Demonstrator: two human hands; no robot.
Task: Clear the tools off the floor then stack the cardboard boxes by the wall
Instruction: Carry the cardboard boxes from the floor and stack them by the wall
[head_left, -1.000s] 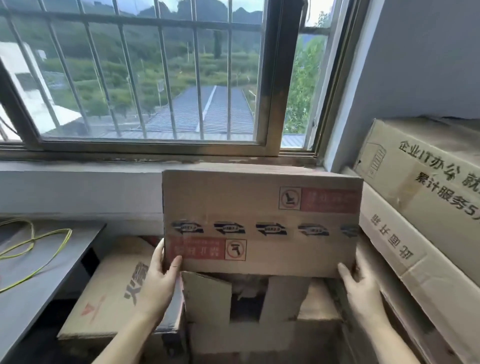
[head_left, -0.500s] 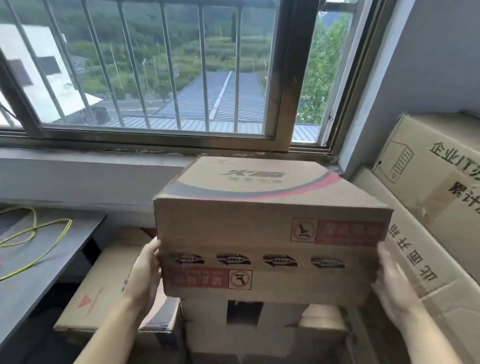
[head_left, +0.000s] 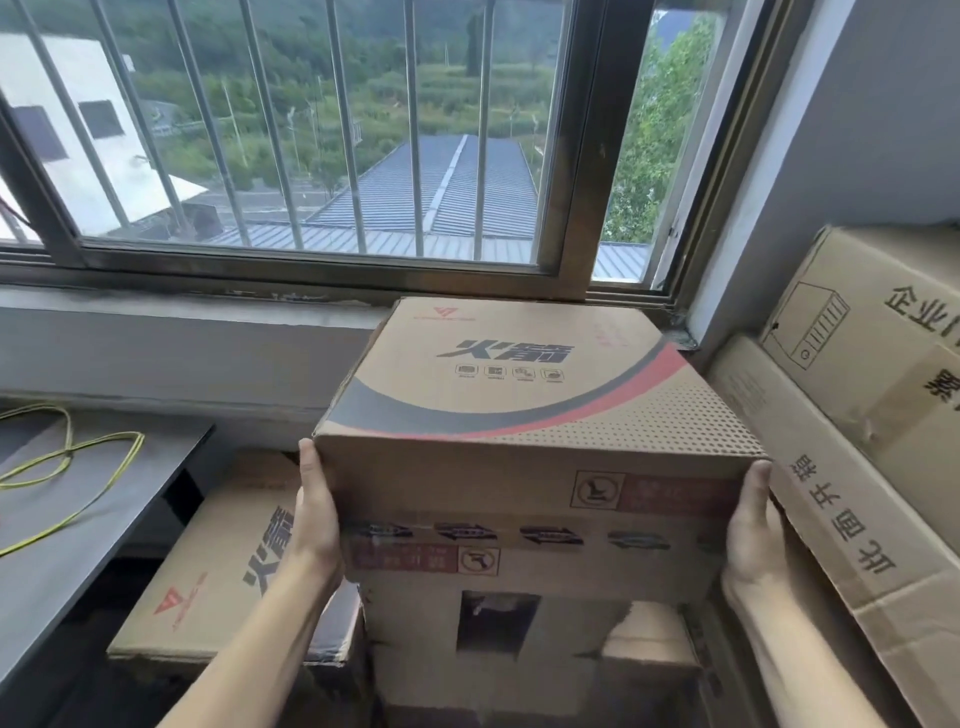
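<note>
A printed cardboard box (head_left: 519, 415) with a red and grey swoosh sits in front of me under the window, its base on an open-flapped box (head_left: 498, 654). My left hand (head_left: 317, 514) presses flat against its left side. On the opposite side my right hand (head_left: 753, 530) presses flat too, fingers straight. A matching box (head_left: 208, 582) lies lower at the left. Two large boxes, the lower box (head_left: 831, 499) and the upper box (head_left: 883, 332), lean stacked at the right wall.
A dark table (head_left: 78, 519) with a loop of yellow-green wire (head_left: 67, 457) stands at the left. The window sill (head_left: 208, 306) and barred window run behind the boxes. The grey wall (head_left: 857, 130) closes the right side.
The box has tipped from showing its long side to showing its printed top, and has come down onto the open-flapped box. Both hands stayed on its sides.
</note>
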